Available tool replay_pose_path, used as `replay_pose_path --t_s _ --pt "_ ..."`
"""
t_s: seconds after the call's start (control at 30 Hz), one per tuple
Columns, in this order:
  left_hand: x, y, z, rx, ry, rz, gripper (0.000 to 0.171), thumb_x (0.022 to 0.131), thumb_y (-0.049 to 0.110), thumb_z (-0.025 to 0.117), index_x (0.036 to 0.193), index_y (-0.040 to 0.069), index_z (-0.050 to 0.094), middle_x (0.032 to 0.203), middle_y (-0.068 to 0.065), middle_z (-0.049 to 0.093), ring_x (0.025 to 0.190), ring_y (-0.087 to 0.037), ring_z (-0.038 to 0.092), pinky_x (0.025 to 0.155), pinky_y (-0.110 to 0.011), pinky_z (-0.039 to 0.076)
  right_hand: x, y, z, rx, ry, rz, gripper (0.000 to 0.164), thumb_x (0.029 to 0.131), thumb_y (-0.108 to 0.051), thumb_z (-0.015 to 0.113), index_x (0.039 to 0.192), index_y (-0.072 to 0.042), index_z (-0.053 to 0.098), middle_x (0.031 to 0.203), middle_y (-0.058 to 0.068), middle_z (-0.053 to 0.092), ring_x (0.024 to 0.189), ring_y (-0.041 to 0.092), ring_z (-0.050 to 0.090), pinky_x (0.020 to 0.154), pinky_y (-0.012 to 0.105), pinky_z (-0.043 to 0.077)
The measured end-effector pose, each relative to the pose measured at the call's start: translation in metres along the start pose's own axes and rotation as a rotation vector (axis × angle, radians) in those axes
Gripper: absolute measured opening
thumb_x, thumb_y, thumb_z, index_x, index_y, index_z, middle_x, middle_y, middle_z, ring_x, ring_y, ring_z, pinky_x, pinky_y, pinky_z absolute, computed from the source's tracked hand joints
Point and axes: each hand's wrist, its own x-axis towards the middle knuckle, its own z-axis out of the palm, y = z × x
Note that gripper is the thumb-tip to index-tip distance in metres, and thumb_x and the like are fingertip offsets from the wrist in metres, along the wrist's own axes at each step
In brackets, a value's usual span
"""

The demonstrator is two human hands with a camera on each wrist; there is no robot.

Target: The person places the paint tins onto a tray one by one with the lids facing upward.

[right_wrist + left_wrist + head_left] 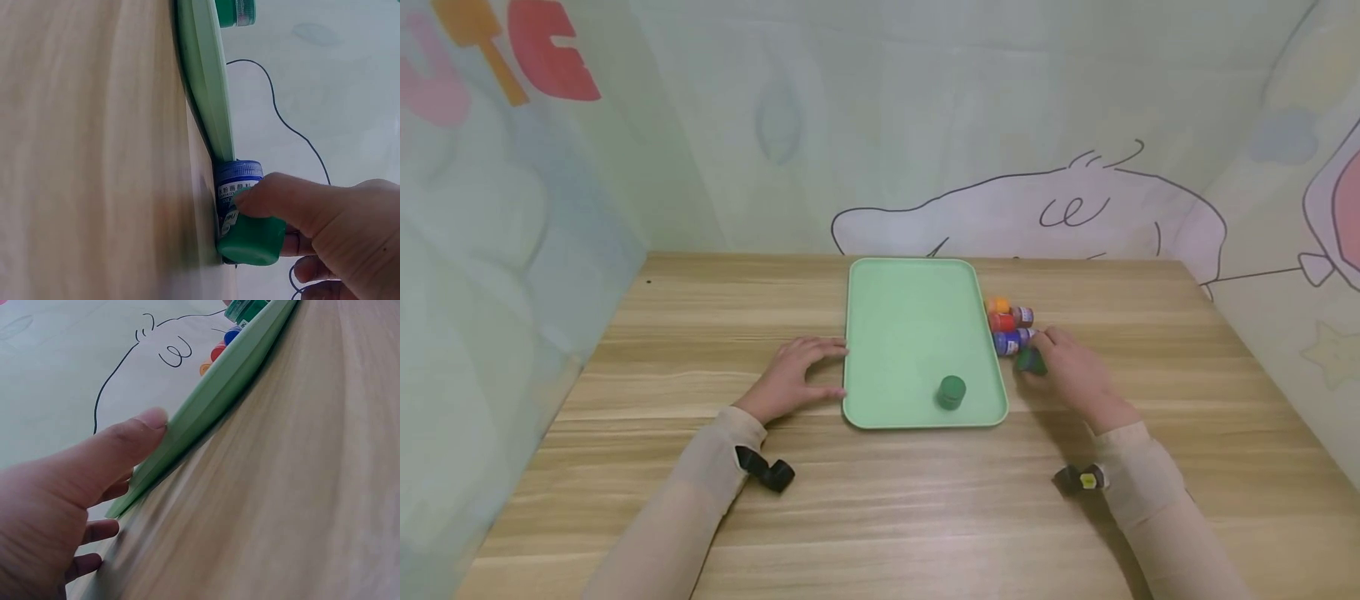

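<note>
A light green tray (910, 325) lies on the table, and a green paint jar (951, 392) stands near its front right corner. My left hand (793, 375) rests at the tray's left edge, thumb and fingers spread and touching or very close to the rim. Just right of the tray, my right hand (1071, 371) pinches another green paint jar (256, 240) between thumb and fingers. Directly behind that one is a blue paint jar (239, 169), lying on its side with its cap toward the tray. The fingers on the held jar's far side are partly hidden.
Lying along the tray's right edge are a red jar (1002, 322) and an orange jar (997, 306), caps toward the tray. The wooden table (880, 517) meets a printed cloth backdrop (880, 125) at the back.
</note>
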Motion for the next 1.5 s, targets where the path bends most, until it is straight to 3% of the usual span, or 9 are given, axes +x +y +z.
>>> replay_pose_path --t_s 0.53,0.77,0.9,1.03,1.27,1.5 --pt "-0.001 0.001 0.000 -0.006 -0.001 -0.005 0.063 0.081 0.039 0.076 0.134 0.013 0.056 0.145 -0.008 0.050 0.136 -0.034 0.040 0.113 -0.059 0.023 0.000 -0.002 -0.008 0.118 -0.067 0.055 0.042 0.083 -0.026 0.073 0.112 0.000 0.057 0.105 0.016 0.061 0.086 0.025 0.059 0.075 0.042 0.056" --pt "0.000 0.001 0.000 -0.003 0.002 0.007 0.063 0.080 0.039 0.076 0.134 0.013 0.057 0.143 -0.007 0.052 0.135 -0.032 0.042 0.114 -0.057 0.023 0.000 -0.004 -0.009 0.189 -0.057 0.058 0.041 0.082 -0.024 0.073 0.111 0.000 0.058 0.108 0.017 0.062 0.087 0.026 0.060 0.076 0.044 0.055" --pt "0.000 0.001 -0.001 -0.003 0.000 0.008 0.063 0.080 0.039 0.076 0.134 0.013 0.057 0.143 -0.006 0.052 0.135 -0.032 0.042 0.114 -0.057 0.023 0.001 -0.005 -0.009 0.238 -0.049 0.058 0.038 0.083 -0.024 0.073 0.109 -0.001 0.058 0.105 0.017 0.063 0.080 0.023 0.058 0.068 0.038 0.053" --pt "0.001 0.000 -0.001 -0.005 0.000 0.008 0.063 0.080 0.038 0.077 0.134 0.013 0.057 0.143 -0.006 0.052 0.135 -0.031 0.042 0.114 -0.057 0.023 0.003 -0.006 -0.007 0.293 -0.028 0.055 0.035 0.083 -0.023 0.074 0.107 -0.002 0.059 0.101 0.015 0.065 0.077 0.021 0.055 0.065 0.030 0.047" --pt "0.001 0.000 0.000 0.003 0.005 0.009 0.063 0.079 0.038 0.077 0.133 0.013 0.057 0.143 -0.006 0.052 0.135 -0.031 0.042 0.114 -0.057 0.024 0.005 -0.013 -0.003 0.396 0.039 -0.008 0.030 0.082 -0.018 0.076 0.103 -0.002 0.062 0.088 0.010 0.062 0.075 0.022 0.053 0.063 0.026 0.044" --pt "0.001 -0.001 0.000 -0.005 0.003 0.010 0.063 0.080 0.038 0.077 0.133 0.013 0.057 0.144 -0.006 0.052 0.135 -0.031 0.042 0.114 -0.056 0.023 0.006 -0.018 0.001 0.458 0.040 -0.029 0.029 0.080 -0.013 0.077 0.102 0.000 0.062 0.078 0.010 0.057 0.067 0.016 0.045 0.056 0.022 0.038"
